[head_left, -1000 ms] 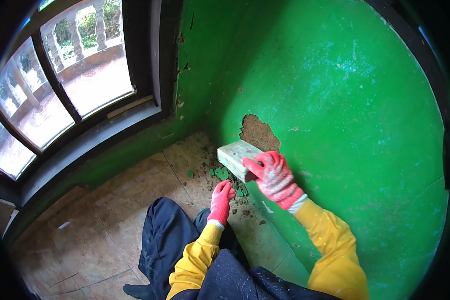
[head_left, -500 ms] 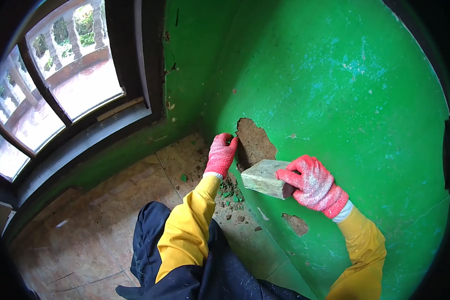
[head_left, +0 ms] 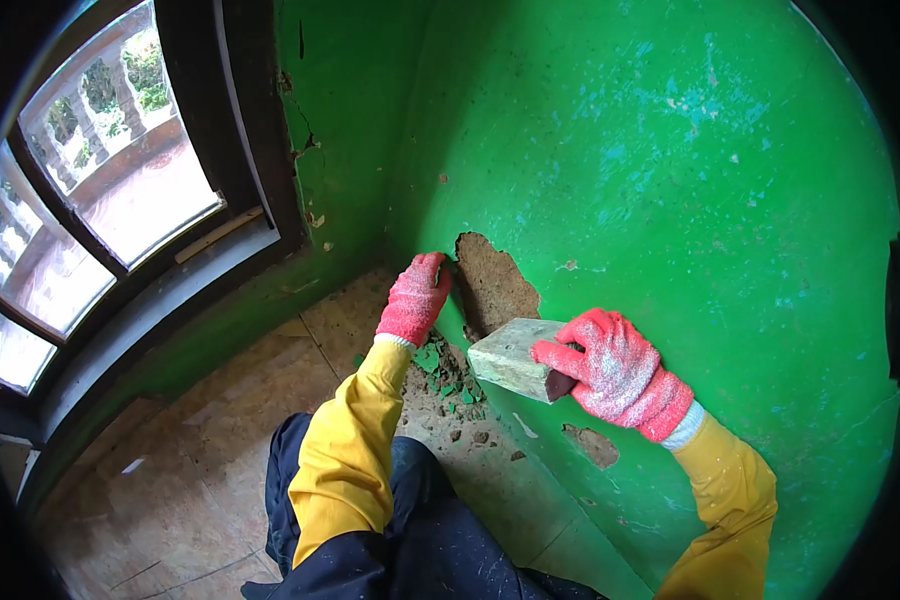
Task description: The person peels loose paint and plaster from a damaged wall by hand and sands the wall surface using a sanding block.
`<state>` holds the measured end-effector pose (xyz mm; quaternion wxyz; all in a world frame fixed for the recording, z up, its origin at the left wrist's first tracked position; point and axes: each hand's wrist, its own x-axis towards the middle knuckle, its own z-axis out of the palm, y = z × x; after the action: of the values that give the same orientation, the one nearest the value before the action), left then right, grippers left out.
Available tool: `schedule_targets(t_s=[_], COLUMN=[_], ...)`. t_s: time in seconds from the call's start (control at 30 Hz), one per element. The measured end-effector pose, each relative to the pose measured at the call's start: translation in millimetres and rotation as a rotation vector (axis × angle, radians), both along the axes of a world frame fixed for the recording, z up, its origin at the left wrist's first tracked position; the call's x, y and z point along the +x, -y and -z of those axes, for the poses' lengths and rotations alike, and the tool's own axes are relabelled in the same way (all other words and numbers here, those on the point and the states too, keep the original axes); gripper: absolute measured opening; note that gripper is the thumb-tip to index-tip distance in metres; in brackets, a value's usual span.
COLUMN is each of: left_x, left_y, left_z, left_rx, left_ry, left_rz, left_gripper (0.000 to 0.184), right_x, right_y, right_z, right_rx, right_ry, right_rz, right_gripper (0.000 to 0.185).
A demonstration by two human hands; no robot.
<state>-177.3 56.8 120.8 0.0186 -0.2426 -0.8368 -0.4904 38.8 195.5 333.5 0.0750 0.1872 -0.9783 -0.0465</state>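
My right hand (head_left: 618,372), in a red and white work glove, grips a pale, worn wooden block (head_left: 515,350) by its near end. The block sits in front of the lower edge of a bare brown patch (head_left: 495,285), where plaster has broken off the green wall (head_left: 670,220). My left hand (head_left: 413,300), gloved alike, is beside the patch's left edge with its fingers curled in. What those fingers hold, if anything, is hidden. Green plaster flakes (head_left: 430,358) and crumbs lie on the floor below it.
A smaller bare patch (head_left: 592,446) marks the wall lower down. On the left stands a dark-framed window (head_left: 120,170) with a sill. My knees in dark trousers (head_left: 420,480) are over the tiled floor (head_left: 180,480). Cracks run through the plaster (head_left: 310,145) near the frame.
My left hand has moved a little left from the patch's edge, its fingers more curled. More green flakes now show under it. My right hand still holds the wooden block at the patch.
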Motion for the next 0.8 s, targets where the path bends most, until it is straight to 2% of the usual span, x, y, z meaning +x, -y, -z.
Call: schedule_targets(t_s=[0.27,0.5,0.57,0.63,0.8], left_x=[-3.7,-12.3,-11.5,-7.8,-6.3], left_y=[6.5,5.3,1.7,0.7,-0.4], left_z=[-14.1,-17.2,-18.0,-26.7,-3.3], left_rx=[-0.034,-0.141,-0.121,-0.181,-0.075], left_ry=[0.008,-0.054,-0.104,-0.026,-0.031], left_rz=[0.117,0.163,0.151,0.127,0.057], left_gripper=[0.040,0.041,0.038,0.036,0.034], right_x=[3.0,0.5,2.4,3.6,5.3], right_y=[-1.8,0.7,-2.4,-3.1,-3.8], right_z=[1.7,-0.4,5.1,5.9,8.4], right_rx=[0.089,0.034,0.061,0.072,0.093], right_ry=[0.048,0.103,0.019,0.009,-0.013], right_rz=[0.010,-0.012,-0.023,-0.019,-0.013], right_gripper=[0.050,0.046,0.044,0.042,0.040])
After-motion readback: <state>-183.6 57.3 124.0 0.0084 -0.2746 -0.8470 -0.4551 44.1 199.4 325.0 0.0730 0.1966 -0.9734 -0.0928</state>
